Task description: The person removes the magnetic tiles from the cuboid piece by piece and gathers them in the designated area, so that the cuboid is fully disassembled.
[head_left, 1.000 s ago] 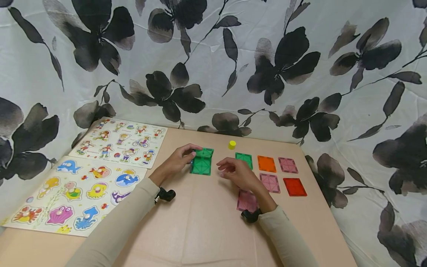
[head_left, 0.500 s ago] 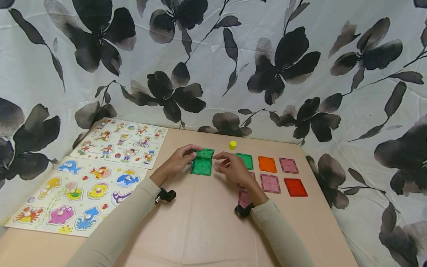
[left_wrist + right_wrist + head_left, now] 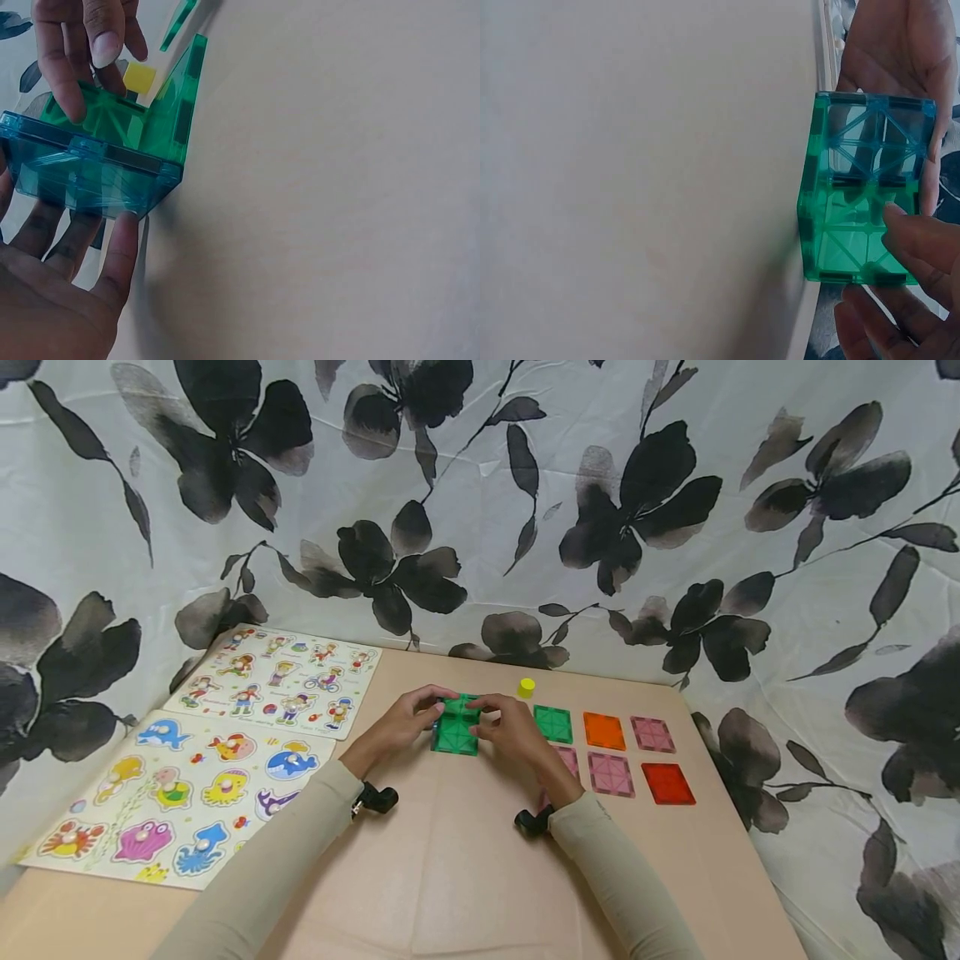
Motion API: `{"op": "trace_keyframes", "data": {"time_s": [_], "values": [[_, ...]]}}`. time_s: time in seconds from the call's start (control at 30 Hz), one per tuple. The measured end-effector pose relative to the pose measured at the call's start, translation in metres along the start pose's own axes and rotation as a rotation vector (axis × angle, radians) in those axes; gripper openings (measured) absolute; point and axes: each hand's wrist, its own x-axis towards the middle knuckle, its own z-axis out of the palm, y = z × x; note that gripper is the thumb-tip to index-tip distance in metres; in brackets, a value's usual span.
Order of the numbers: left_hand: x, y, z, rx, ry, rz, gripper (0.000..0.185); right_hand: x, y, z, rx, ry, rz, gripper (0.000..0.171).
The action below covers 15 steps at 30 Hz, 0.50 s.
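Right hand moved in onto the green tile assembly.

My right hand (image 3: 516, 732) left the spot near the flat green tile (image 3: 552, 723) and came left to the green tile assembly (image 3: 455, 725); its fingertips (image 3: 911, 232) now touch the assembly's right side, opposite my left hand (image 3: 401, 720). The pink tile nearest me, uncovered a second ago, is now mostly hidden under my right wrist.

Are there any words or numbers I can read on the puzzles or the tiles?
None can be read.
People puzzle board: tiny marks under the pictures, too small to read.
Sea animal puzzle board: pictures only.
Green tiles held by both hands: only moulded lines, no writing.
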Motion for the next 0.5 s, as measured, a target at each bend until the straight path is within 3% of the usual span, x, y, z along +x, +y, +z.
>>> {"op": "trace_keyframes", "data": {"time_s": [0.5], "values": [[-0.0013, 0.0038, 0.0026, 0.024, 0.015, -0.017, 0.033, -0.0026, 0.0009, -0.0007, 0.070, 0.020, 0.012, 0.038]]}}
